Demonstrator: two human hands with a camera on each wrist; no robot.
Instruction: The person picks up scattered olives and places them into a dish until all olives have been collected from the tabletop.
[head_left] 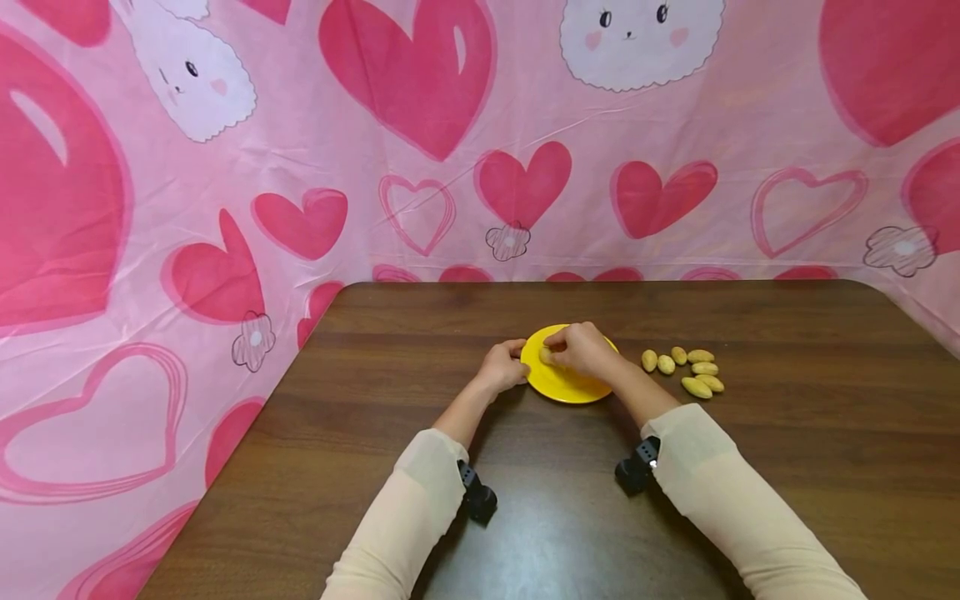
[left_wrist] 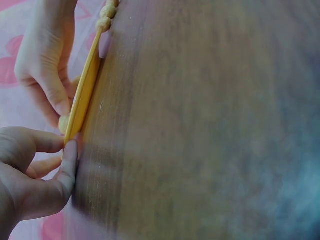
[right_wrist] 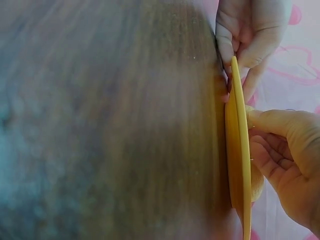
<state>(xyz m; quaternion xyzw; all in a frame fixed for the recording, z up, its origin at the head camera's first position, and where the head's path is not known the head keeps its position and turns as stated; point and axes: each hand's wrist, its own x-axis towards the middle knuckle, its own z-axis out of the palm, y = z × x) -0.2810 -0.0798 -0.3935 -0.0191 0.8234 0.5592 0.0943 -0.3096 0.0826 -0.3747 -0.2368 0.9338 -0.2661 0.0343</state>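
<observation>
A round yellow plate [head_left: 562, 390] lies on the table. The left hand [head_left: 501, 367] pinches its left rim between thumb and fingers; the left wrist view shows the thumb [left_wrist: 69, 165] against the plate's edge. Over the plate, the right hand [head_left: 588, 350] pinches a small yellowish oval fruit [head_left: 546, 356] near the left side of the plate. That fruit [left_wrist: 63, 124] sits right at the plate's surface in the left wrist view. Another rounded yellowish piece [right_wrist: 257, 186] shows on the plate beyond the right hand in the right wrist view, partly hidden by the rim.
Several similar yellowish oval fruits [head_left: 697, 387] lie in a loose group on the brown wooden table [head_left: 555, 533], right of the plate. A pink cloth [head_left: 420, 208] with hearts hangs behind and left of the table. Each sleeve carries a black wrist camera [head_left: 636, 468].
</observation>
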